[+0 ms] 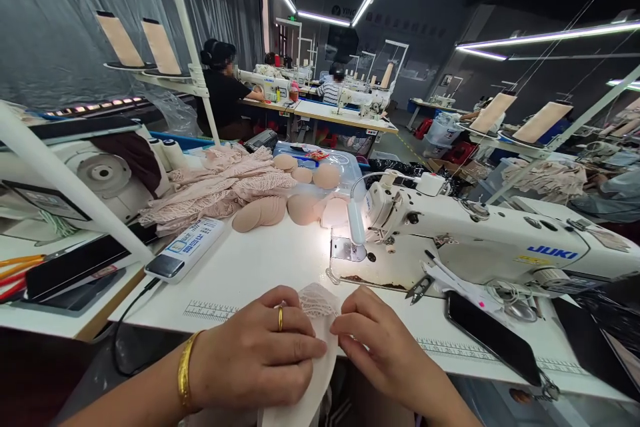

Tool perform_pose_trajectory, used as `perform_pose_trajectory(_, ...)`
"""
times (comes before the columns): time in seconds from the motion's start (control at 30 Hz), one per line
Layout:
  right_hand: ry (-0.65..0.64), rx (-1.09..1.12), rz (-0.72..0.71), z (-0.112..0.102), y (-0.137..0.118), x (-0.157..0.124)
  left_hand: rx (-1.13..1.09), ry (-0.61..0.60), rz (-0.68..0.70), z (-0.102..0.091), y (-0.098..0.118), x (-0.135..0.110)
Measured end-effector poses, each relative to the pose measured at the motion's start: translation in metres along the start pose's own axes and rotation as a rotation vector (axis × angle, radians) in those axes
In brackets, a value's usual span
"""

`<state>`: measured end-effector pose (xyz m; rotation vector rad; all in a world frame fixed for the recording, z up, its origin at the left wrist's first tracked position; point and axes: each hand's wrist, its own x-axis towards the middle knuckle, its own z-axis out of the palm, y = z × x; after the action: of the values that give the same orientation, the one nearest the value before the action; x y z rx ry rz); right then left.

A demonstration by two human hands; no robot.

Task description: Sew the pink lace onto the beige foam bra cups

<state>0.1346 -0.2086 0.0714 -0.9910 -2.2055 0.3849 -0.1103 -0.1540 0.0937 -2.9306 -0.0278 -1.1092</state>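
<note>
A pale lace-trimmed piece of fabric (317, 300) lies over the front edge of the sewing table, its lower part hanging down toward me. My left hand (265, 347), with a gold ring and bangle, is closed on the fabric's left side. Pinching its right edge is my right hand (373, 340), thumb and fingertips together. Just beyond the hands stands a white sewing machine (450, 227), its lamp lighting the needle area. Round beige pads (260, 212) lie in an overlapping row behind, left of the needle.
A heap of pale lace fabric (225, 180) lies at the back left, near a white power bank (185, 250) with a cable. A dark phone (493, 337) and thread snips (419, 289) lie on the right. Thread cones (161, 47) stand at upper left. A person in black (223, 90) sits farther back.
</note>
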Motion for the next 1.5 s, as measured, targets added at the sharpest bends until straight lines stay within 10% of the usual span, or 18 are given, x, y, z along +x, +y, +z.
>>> perform_pose_trajectory(0.23,0.101,0.14,0.147,-0.003,0.014,-0.021,-0.281,0.026,-0.178,0.0,-0.006,-0.005)
perform_pose_trajectory(0.43,0.17,0.4,0.399,0.051,0.01,-0.029,-1.165,0.154,-1.204,0.028,-0.012,-0.003)
perform_pose_trajectory(0.57,0.353,0.96,0.713,0.068,0.014,-0.009,-1.565,0.336,-1.412,0.045,-0.014,0.0)
perform_pose_trajectory(0.73,0.442,1.225,0.881,0.065,0.027,-0.003,-1.8,0.258,-1.37,0.054,-0.01,-0.011)
perform_pose_trajectory(1.0,0.369,0.778,0.706,0.059,0.03,-0.019,-1.6,0.238,-1.198,0.053,-0.018,-0.014)
perform_pose_trajectory(1.17,0.438,1.032,0.801,0.051,0.048,-0.012,-1.68,0.311,-1.146,0.048,-0.021,-0.009)
perform_pose_trajectory(1.3,0.156,1.164,0.635,0.048,0.042,-0.015,-1.681,0.297,-1.147,0.048,-0.024,-0.008)
perform_pose_trajectory(1.5,0.104,0.344,0.264,0.02,0.053,-0.017,-1.442,-0.099,-0.846,0.031,-0.037,0.001)
